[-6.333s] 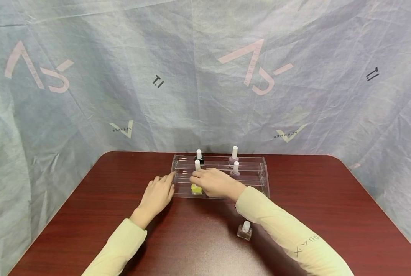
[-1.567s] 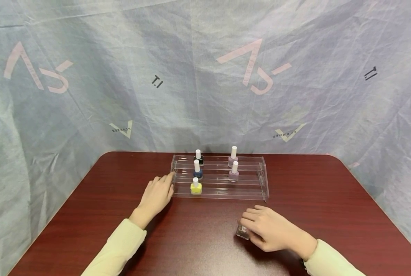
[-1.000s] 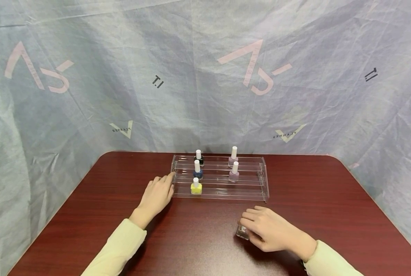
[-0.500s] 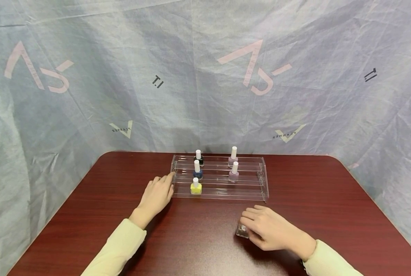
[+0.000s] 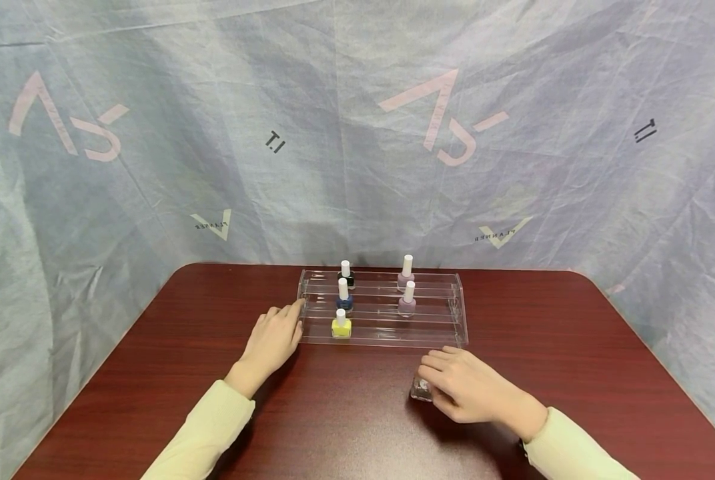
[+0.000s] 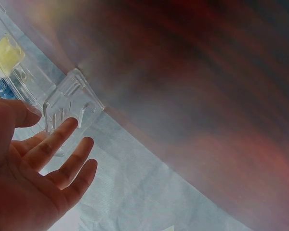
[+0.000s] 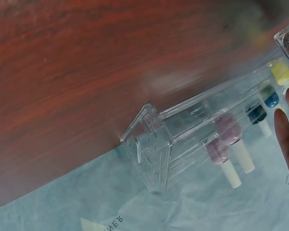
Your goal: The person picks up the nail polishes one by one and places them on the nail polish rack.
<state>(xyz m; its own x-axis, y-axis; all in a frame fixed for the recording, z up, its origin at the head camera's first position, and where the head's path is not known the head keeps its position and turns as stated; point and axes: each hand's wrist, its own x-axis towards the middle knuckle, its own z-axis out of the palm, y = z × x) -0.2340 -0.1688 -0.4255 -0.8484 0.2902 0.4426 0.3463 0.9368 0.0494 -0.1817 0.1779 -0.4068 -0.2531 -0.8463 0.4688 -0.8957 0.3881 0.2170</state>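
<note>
My right hand [image 5: 468, 387] grips a brown glitter nail polish bottle [image 5: 421, 389] in front of the rack's right end; the fingers hide most of its cap. That bottle's glittery body shows at the upper right edge of the right wrist view. A clear stepped display rack [image 5: 381, 333] stands toward the back of the table. At its left end rests my left hand [image 5: 271, 340], fingers extended against the side panel. White-capped bottles stand on the rack: yellow [image 5: 341, 328] in front, blue [image 5: 344, 303] and lilac [image 5: 407, 306] in the middle, black [image 5: 347, 279] and mauve [image 5: 405, 280] at the back.
The dark red wooden table [image 5: 357, 413] has a glossy top. Behind it hangs a creased grey printed cloth [image 5: 345, 167], close to the table's back edge and down both sides.
Earlier my right hand was at the yellow bottle on the rack; it then came to the brown glitter bottle. Now hand and bottle have shifted slightly toward the rack. The left hand has stayed put.
</note>
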